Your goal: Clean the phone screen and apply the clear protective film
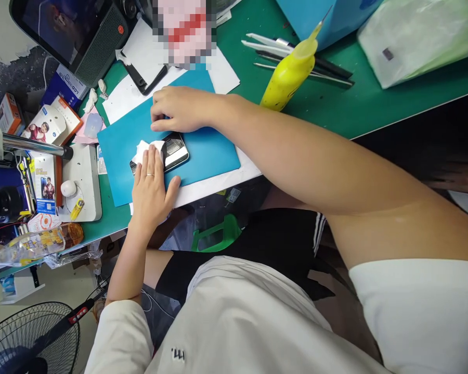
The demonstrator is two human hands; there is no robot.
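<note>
A dark phone point(174, 150) lies on a blue mat point(206, 150) on the green bench. My left hand point(151, 187) rests flat on it, fingers stretched, pressing a white cloth point(146, 148) onto the phone's left part. My right hand point(177, 109) lies just behind the phone, fingers curled down onto the mat at the phone's far edge. What its fingertips hold is hidden.
A yellow squeeze bottle point(290, 75) lies to the right with tweezers and thin tools point(296, 54) behind it. White paper sheets point(148, 57) and a black tablet point(74, 31) are at the back. A microscope stand point(81, 182), boxes and a plastic bottle point(35, 244) crowd the left.
</note>
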